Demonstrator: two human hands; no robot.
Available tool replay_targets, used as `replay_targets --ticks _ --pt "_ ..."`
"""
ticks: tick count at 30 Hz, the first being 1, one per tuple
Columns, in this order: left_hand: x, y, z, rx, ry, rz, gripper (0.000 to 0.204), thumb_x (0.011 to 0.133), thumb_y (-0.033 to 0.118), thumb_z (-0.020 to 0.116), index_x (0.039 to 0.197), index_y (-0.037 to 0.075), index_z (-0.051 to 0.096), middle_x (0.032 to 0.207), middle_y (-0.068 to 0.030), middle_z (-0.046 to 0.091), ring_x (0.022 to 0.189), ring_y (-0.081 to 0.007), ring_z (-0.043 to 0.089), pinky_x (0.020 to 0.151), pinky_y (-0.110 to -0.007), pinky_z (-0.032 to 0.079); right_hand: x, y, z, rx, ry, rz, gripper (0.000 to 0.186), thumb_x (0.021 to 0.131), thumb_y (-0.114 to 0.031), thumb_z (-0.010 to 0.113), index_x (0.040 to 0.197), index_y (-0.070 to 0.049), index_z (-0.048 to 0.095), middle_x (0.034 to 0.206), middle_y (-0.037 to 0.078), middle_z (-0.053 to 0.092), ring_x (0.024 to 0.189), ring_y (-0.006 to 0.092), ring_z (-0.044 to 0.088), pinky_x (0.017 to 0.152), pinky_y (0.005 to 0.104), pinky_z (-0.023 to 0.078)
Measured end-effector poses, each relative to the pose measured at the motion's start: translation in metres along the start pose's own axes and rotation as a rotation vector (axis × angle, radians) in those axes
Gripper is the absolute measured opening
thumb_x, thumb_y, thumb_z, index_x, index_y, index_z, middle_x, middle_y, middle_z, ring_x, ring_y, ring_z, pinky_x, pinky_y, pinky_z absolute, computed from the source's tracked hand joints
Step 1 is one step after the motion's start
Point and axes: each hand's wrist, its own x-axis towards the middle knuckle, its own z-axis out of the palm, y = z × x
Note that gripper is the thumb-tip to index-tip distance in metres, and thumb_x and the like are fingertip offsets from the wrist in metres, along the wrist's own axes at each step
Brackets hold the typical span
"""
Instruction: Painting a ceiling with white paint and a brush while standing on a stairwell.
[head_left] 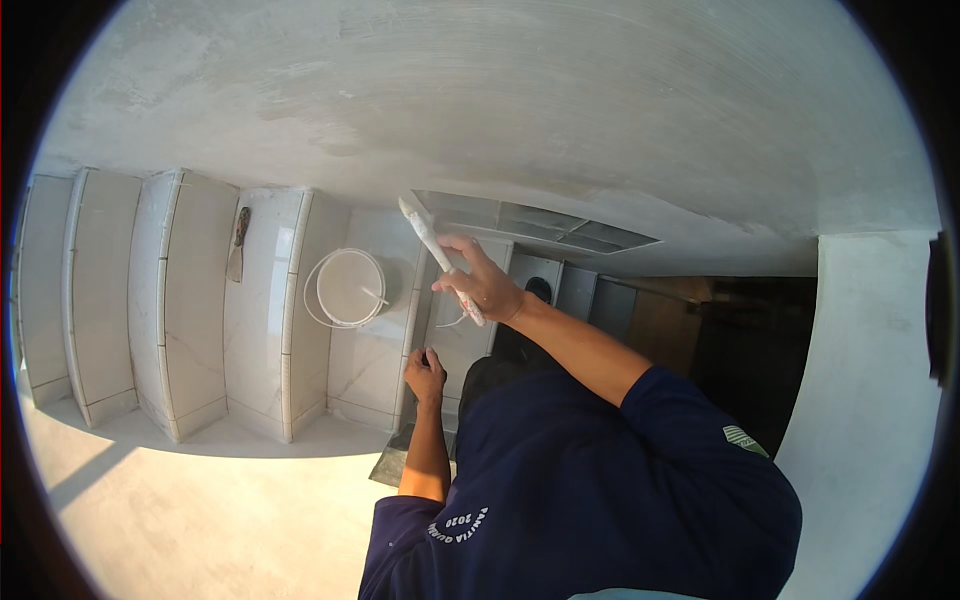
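Observation:
My right hand (490, 280) grips a white-coated paintbrush (432, 240) by its handle. The pale bristle end points up and left, close to the plastered wall (560, 110). Lower and to the left, my left hand (425, 378) has its fingers curled in; what they hold, if anything, is hidden. A white bucket (330, 310) with a wire handle stands on a stair tread, left of both hands. Whitish contents (350, 280) show inside it, with a thin pale stick-like piece in them. Farther left, a putty knife (238, 245) with a dark, worn handle lies on another step.
White tiled stairs (265, 340) run off to the left and continue beneath me on the right. A recessed grid-like opening (540, 220) sits low in the wall. A dark opening (750, 350) and a pale wall edge (870, 400) are at right. Sunlit floor (230, 520) lies lower left.

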Motion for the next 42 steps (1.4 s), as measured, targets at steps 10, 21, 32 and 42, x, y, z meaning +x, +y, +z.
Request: replay_targets --ticks 10,21,32,42 --pt "0.026 0.005 -0.010 -0.018 0.016 0.069 0.019 0.089 0.017 0.063 0.081 0.001 0.067 0.071 -0.0182 0.063 0.065 -0.0372 0.062 0.062 -0.044 0.049 0.060 0.018 0.022 -0.263 0.181 0.103 0.024 0.075 0.004 0.074 0.085 -0.007 0.055 0.128 0.023 0.041 0.109 0.0358 0.050 0.087 0.0385 0.051" --pt "0.013 0.003 -0.008 -0.005 -0.003 0.000 0.020 0.090 0.017 0.064 0.086 -0.002 0.069 0.072 -0.0186 0.066 0.065 -0.0304 0.065 0.065 -0.038 0.052 0.021 0.003 -0.007 -0.092 0.108 -0.003 0.028 0.075 0.003 0.076 0.089 -0.007 0.054 0.129 0.021 0.044 0.119 0.0404 0.050 0.094 0.0425 0.053" --pt "0.022 0.002 -0.003 -0.039 0.003 -0.036 0.019 0.088 0.018 0.063 0.080 0.001 0.066 0.073 -0.0200 0.064 0.069 -0.0384 0.064 0.065 -0.043 0.050 0.072 0.046 0.059 -0.056 -0.201 0.007 0.022 0.076 0.001 0.073 0.089 -0.008 0.056 0.127 0.019 0.045 0.113 0.0338 0.053 0.092 0.0392 0.052" --pt "0.011 -0.025 0.000 0.007 -0.053 -0.085 0.020 0.088 0.018 0.063 0.080 0.000 0.067 0.075 -0.0203 0.065 0.069 -0.0386 0.065 0.065 -0.044 0.051 0.022 0.043 0.019 -0.064 -0.022 0.098 0.017 0.081 0.010 0.066 0.089 -0.001 0.057 0.136 0.021 0.043 0.103 0.0250 0.064 0.073 0.0323 0.058"
